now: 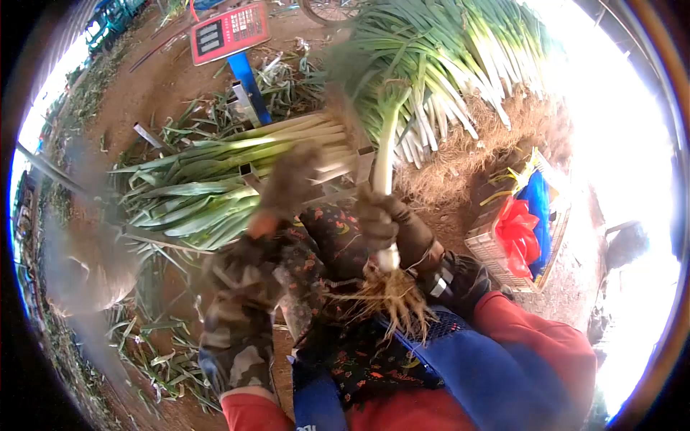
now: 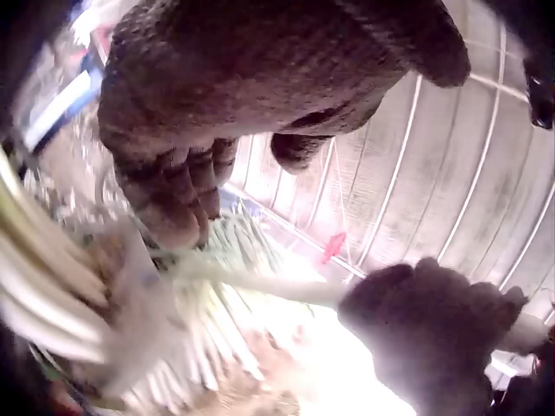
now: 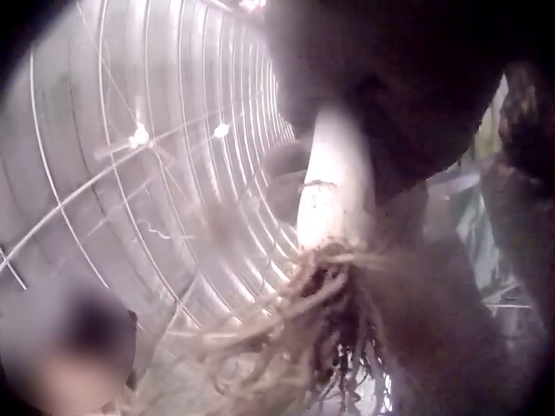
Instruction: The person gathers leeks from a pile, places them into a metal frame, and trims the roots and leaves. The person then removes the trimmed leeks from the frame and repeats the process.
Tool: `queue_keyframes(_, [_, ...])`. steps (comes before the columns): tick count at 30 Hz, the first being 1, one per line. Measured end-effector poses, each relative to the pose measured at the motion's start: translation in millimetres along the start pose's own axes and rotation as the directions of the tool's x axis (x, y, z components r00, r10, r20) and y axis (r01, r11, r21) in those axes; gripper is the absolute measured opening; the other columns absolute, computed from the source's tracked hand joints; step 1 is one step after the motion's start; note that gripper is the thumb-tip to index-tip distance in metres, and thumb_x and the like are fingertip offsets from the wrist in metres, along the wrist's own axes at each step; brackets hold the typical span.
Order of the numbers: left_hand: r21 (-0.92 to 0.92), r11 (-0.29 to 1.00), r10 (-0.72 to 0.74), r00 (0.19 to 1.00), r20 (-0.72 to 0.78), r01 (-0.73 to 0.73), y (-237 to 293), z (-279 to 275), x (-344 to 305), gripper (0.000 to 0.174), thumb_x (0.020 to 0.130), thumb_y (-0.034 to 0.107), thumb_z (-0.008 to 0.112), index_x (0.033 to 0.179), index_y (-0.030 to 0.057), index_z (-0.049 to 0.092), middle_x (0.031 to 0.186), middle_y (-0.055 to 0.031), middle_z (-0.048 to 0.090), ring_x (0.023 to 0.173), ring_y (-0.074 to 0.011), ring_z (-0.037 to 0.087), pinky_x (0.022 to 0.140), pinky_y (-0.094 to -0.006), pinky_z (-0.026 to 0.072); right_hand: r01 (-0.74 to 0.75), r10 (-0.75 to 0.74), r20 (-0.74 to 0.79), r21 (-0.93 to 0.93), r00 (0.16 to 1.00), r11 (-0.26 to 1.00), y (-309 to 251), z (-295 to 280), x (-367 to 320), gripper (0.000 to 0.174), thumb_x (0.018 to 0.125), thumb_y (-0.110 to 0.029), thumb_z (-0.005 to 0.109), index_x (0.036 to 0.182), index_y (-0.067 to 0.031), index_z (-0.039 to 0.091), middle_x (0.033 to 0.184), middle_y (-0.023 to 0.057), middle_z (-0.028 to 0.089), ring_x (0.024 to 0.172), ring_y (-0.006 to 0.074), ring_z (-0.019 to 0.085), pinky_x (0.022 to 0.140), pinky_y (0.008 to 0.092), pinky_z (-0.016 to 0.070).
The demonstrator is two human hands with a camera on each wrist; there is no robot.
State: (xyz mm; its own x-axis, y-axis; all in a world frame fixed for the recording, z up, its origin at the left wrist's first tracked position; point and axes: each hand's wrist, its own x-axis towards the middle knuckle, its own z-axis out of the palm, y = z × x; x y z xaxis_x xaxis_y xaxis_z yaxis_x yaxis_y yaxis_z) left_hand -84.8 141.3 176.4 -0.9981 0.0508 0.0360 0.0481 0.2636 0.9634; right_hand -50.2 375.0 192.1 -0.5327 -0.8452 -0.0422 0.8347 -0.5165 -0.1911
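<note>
My right hand (image 1: 379, 219), in a dark work glove, grips a leek (image 1: 387, 154) by its white shaft. The leek stands nearly upright, with green leaves at the top and a shaggy bunch of roots (image 1: 399, 298) hanging over the patterned apron. In the right wrist view, the shaft's white base (image 3: 325, 204) comes out below the gloved fingers. My left hand (image 1: 291, 183), also gloved and motion-blurred, is beside a stack of leeks (image 1: 208, 194). In the left wrist view this hand (image 2: 251, 78) has loosely bent fingers with nothing held, fingertips close to the leek's upper part (image 2: 269, 284).
A big heap of rooted leeks (image 1: 445, 79) lies at the back. The stacked leeks rest in a metal frame (image 1: 248, 176). Behind it stands a scale with a red display (image 1: 230, 32). A crate (image 1: 503, 266) at right holds red and blue items. Leaf scraps (image 1: 169, 359) litter the ground.
</note>
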Motion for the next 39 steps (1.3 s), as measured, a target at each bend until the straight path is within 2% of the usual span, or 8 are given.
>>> queue_keyframes(4, [-0.631,0.677,-0.172,0.915,0.366,0.379,30,44,5,0.031,0.093,0.020,0.056,0.118,0.0020,0.051,0.085,-0.0071,0.060,0.077,-0.0172,0.060,0.068,-0.0292,0.0520,-0.101,0.121,0.111,-0.168,0.986,0.981,45,19,0,0.019,0.088,-0.018,0.064,0.102,-0.0104,0.053,0.077,0.0000,0.051,0.064,0.0141,0.050,0.064,0.0337,0.0466])
queue_keyframes(12, [-0.648,0.760,0.053,0.998,-0.030,-0.060,86,-40,-34,0.034,0.089,0.019,0.066,0.114,0.0006,0.053,0.091,-0.0105,0.065,0.075,-0.0191,0.064,0.068,-0.0312,0.0560,-0.144,0.344,0.221,-0.614,0.913,0.776,67,28,23,0.035,0.090,-0.025,0.065,0.114,-0.0022,0.052,0.084,0.0021,0.055,0.073,0.0133,0.055,0.067,0.0295,0.0484])
queue_keyframes(18, [-0.153,0.934,0.128,0.700,-0.702,-0.324,117,-94,-130,0.026,0.087,0.020,0.068,0.105,0.0036,0.060,0.088,-0.0048,0.065,0.069,-0.0124,0.061,0.060,-0.0263,0.0502,0.079,0.131,0.035,-0.933,0.991,-0.352,59,13,70,0.057,0.080,-0.026,0.075,0.121,0.0053,0.050,0.095,0.0113,0.062,0.072,0.0221,0.059,0.063,0.0348,0.0520])
queue_keyframes(19, [-0.156,0.936,0.080,0.620,-0.780,-0.317,119,-98,-153,0.026,0.087,0.021,0.068,0.104,0.0035,0.061,0.088,-0.0043,0.065,0.069,-0.0118,0.060,0.060,-0.0254,0.0488,0.527,0.172,0.501,-0.764,0.848,-0.373,60,-5,82,0.058,0.079,-0.023,0.075,0.123,0.0035,0.048,0.096,0.0116,0.063,0.072,0.0229,0.061,0.064,0.0353,0.0516])
queue_keyframes(21, [-0.068,0.978,0.025,0.431,-0.902,-0.199,86,-117,-181,0.031,0.089,0.019,0.066,0.110,-0.0004,0.056,0.075,-0.0056,0.063,0.058,-0.0104,0.056,0.050,-0.0251,0.0463,0.173,0.163,0.139,-0.961,0.977,-0.215,65,7,81,0.052,0.080,-0.021,0.072,0.121,0.0016,0.050,0.095,0.0167,0.065,0.076,0.0277,0.064,0.067,0.0400,0.0516])
queue_keyframes(25, [-0.234,0.939,-0.221,0.080,-0.972,-0.250,61,-123,-239,0.025,0.087,0.017,0.068,0.107,0.0024,0.060,0.077,-0.0067,0.064,0.058,-0.0111,0.057,0.048,-0.0266,0.0472,0.334,0.166,0.298,-0.714,0.940,-0.616,83,14,91,0.047,0.083,-0.024,0.067,0.121,-0.0006,0.051,0.095,0.0244,0.064,0.082,0.0374,0.065,0.068,0.0442,0.0510])
queue_keyframes(35, [-0.136,0.524,-0.275,-0.017,-0.961,-0.841,-62,-128,-293,0.024,0.093,0.024,0.062,0.097,0.0005,0.060,0.076,-0.0072,0.063,0.058,-0.0168,0.061,0.052,-0.0286,0.0505,0.438,0.343,0.273,-0.598,0.899,-0.671,121,0,86,0.051,0.084,-0.036,0.066,0.113,0.0035,0.054,0.106,0.0269,0.060,0.096,0.0428,0.058,0.080,0.0440,0.0467])
queue_keyframes(39, [-0.149,0.747,-0.278,-0.101,-0.955,-0.648,-42,-105,-309,0.031,0.091,0.029,0.065,0.101,0.0003,0.061,0.078,-0.0076,0.064,0.060,-0.0166,0.062,0.055,-0.0292,0.0521,0.603,0.400,0.461,-0.490,0.792,-0.630,130,-8,83,0.047,0.086,-0.037,0.067,0.109,0.0028,0.057,0.093,0.0211,0.061,0.080,0.0314,0.057,0.074,0.0394,0.0467])
